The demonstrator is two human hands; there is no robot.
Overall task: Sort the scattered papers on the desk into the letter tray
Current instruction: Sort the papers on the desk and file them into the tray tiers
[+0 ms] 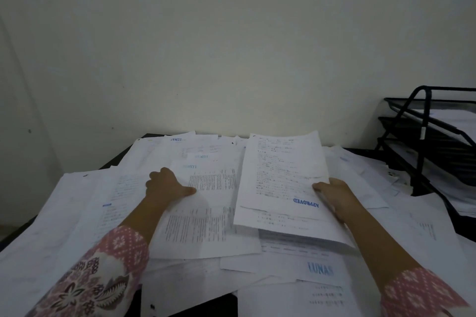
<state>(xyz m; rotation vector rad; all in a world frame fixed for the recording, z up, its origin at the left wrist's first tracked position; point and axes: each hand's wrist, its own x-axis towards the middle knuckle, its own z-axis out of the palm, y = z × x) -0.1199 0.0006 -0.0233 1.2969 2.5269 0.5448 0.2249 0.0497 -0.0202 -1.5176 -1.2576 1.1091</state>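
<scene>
While loose white printed papers (pixel 64 213) blanket the dark counter (pixel 116 159), the right hand (pixel 334 195) grips a stack of white sheets stamped APPROVED in blue (pixel 280 175), thumb on top, fingers wrapped round its right edge. The left hand (pixel 166 184) pinches a white sheet with columns of print (pixel 203 219), thumb pressed on it, fingers (pixel 155 177) curled. Right of the right fingers, well apart, stands a black wire-mesh three-tier letter tray (pixel 422 121); white sheets lie in its tiers.
</scene>
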